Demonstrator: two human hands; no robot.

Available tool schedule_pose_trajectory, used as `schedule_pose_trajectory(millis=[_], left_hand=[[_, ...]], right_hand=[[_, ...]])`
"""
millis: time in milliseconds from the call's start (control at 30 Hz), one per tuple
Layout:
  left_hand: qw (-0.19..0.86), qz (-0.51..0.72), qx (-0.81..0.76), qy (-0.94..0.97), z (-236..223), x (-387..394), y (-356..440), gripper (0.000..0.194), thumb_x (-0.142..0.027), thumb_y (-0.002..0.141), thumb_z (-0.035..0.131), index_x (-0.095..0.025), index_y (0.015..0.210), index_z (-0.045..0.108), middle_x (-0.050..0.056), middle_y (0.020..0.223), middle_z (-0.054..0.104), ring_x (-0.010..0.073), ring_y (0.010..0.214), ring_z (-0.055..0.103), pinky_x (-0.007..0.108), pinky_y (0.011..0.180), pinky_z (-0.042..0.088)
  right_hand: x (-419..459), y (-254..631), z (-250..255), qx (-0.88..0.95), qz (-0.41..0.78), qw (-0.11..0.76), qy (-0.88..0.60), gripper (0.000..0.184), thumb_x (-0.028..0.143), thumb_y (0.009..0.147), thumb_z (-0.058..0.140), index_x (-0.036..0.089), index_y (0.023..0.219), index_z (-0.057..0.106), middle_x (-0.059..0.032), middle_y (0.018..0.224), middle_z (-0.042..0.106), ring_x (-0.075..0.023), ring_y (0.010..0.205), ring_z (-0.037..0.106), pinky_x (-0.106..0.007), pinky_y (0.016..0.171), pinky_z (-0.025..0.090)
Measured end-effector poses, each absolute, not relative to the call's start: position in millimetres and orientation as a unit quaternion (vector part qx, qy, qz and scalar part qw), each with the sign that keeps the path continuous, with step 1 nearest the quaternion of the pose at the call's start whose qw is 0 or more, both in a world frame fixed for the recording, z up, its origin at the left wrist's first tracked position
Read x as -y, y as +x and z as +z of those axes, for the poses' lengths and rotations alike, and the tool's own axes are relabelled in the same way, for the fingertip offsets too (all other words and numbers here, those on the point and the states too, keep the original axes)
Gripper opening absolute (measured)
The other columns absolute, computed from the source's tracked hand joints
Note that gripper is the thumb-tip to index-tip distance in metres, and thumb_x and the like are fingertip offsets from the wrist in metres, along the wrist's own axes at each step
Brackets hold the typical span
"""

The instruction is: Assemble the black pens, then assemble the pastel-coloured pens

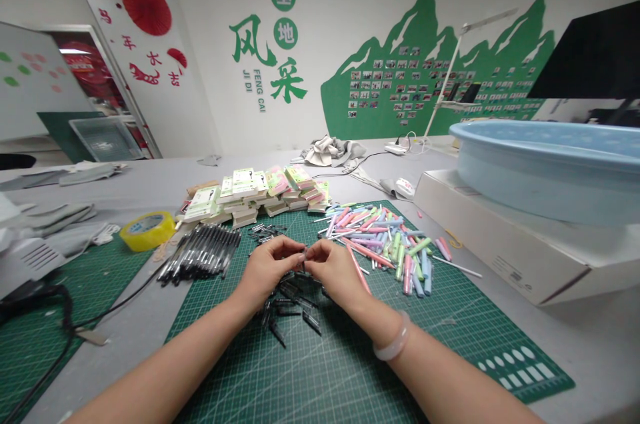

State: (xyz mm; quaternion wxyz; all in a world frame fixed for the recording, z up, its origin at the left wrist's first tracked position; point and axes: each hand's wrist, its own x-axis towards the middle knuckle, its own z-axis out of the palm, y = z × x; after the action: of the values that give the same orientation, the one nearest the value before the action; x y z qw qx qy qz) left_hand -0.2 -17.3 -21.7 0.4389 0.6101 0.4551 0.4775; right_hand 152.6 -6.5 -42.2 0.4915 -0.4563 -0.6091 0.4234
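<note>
Together, the left hand (267, 269) and right hand (334, 269) are meeting fingertip to fingertip, fingers pinching what seems a small dark pen part (304, 255) above the black parts pile (290, 307) on the green mat (350, 371).

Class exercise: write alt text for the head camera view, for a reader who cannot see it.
A person's left hand and right hand meet fingertip to fingertip over a pile of small dark pen parts on a green cutting mat. Pastel pen barrels lie to the right, black pens to the left.
</note>
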Motion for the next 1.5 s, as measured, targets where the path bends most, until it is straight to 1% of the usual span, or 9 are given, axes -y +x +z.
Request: schedule_pose_trajectory(millis=[133,233,333,467,567,733,867,1300,1500], left_hand=[[0.450,0.488,-0.451,0.596,-24.5,15.0,-1.6,0.020,-0.027,0.067,0.070,-0.018,0.085,0.068,0.005,0.084,0.069,0.0198,0.082,0.063,0.029,0.075,0.048],[0.468,0.480,-0.446,0.594,-24.5,13.4,-3.0,0.020,-0.025,0.066,0.071,-0.017,0.085,0.068,0.005,0.084,0.070,0.0197,0.082,0.063,0.030,0.077,0.048],[0.470,0.467,-0.442,0.604,-23.3,13.2,-3.8,0.019,-0.024,0.067,0.070,-0.017,0.084,0.068,0.005,0.085,0.070,0.0201,0.082,0.064,0.031,0.077,0.048],[0.452,0.467,-0.449,0.613,-22.2,13.3,-5.0,0.018,-0.023,0.068,0.068,-0.017,0.084,0.068,0.005,0.084,0.070,0.0201,0.082,0.064,0.030,0.077,0.048],[0.446,0.472,-0.451,0.612,-22.7,12.5,-5.9,0.017,-0.024,0.068,0.068,-0.017,0.084,0.068,0.005,0.084,0.070,0.0196,0.081,0.063,0.030,0.076,0.049],[0.437,0.477,-0.448,0.617,-25.5,10.7,-7.2,0.019,-0.023,0.068,0.068,-0.017,0.087,0.067,0.005,0.085,0.069,0.0192,0.082,0.063,0.031,0.078,0.049],[0.425,0.471,-0.453,0.626,-26.0,10.3,-8.1,0.019,-0.025,0.069,0.068,-0.018,0.087,0.068,0.005,0.086,0.070,0.0195,0.083,0.063,0.030,0.079,0.048],[0.384,0.460,-0.474,0.645,-25.3,14.1,-5.6,0.021,-0.028,0.071,0.067,-0.016,0.088,0.071,0.006,0.090,0.071,0.0208,0.086,0.064,0.030,0.079,0.049],[0.394,0.458,-0.470,0.644,-27.1,14.0,-5.1,0.020,-0.028,0.071,0.067,-0.016,0.088,0.070,0.006,0.089,0.070,0.0205,0.086,0.064,0.030,0.078,0.049]], right_hand=[[6.8,153.0,-43.6,0.616,0.422,0.485,-0.456,0.010,0.016,0.060,0.062,0.019,0.069,0.061,0.0016,0.064,0.062,-0.0146,0.059,0.057,-0.025,0.053,0.043],[7.1,152.7,-43.6,0.608,0.451,0.480,-0.443,0.012,0.014,0.059,0.060,0.019,0.070,0.060,0.0028,0.061,0.061,-0.0138,0.052,0.057,-0.025,0.049,0.044],[7.1,152.0,-43.7,0.594,0.479,0.479,-0.434,0.015,0.012,0.059,0.059,0.020,0.072,0.060,0.0028,0.064,0.062,-0.0134,0.050,0.057,-0.026,0.048,0.046],[6.7,151.0,-43.6,0.565,0.529,0.489,-0.402,0.014,0.014,0.060,0.061,0.019,0.072,0.062,0.0013,0.068,0.064,-0.0157,0.061,0.061,-0.029,0.057,0.052],[6.7,150.6,-42.2,0.540,0.567,0.492,-0.381,0.014,0.016,0.061,0.061,0.018,0.074,0.063,0.0004,0.070,0.065,-0.0166,0.065,0.062,-0.031,0.062,0.053],[7.1,151.0,-39.0,0.531,0.574,0.491,-0.385,0.014,0.015,0.059,0.064,0.018,0.073,0.064,0.0008,0.067,0.064,-0.0145,0.057,0.059,-0.029,0.056,0.051],[7.6,151.9,-37.7,0.530,0.567,0.496,-0.389,0.014,0.013,0.059,0.064,0.018,0.072,0.063,0.0017,0.063,0.063,-0.0137,0.055,0.058,-0.026,0.052,0.048],[6.4,151.0,-41.0,0.499,0.592,0.508,-0.378,0.014,0.012,0.057,0.067,0.014,0.069,0.060,0.0023,0.059,0.061,-0.0126,0.052,0.058,-0.025,0.052,0.047],[6.4,151.5,-40.6,0.508,0.582,0.508,-0.382,0.014,0.011,0.057,0.065,0.015,0.069,0.059,0.0025,0.059,0.061,-0.0126,0.051,0.058,-0.025,0.051,0.047]])
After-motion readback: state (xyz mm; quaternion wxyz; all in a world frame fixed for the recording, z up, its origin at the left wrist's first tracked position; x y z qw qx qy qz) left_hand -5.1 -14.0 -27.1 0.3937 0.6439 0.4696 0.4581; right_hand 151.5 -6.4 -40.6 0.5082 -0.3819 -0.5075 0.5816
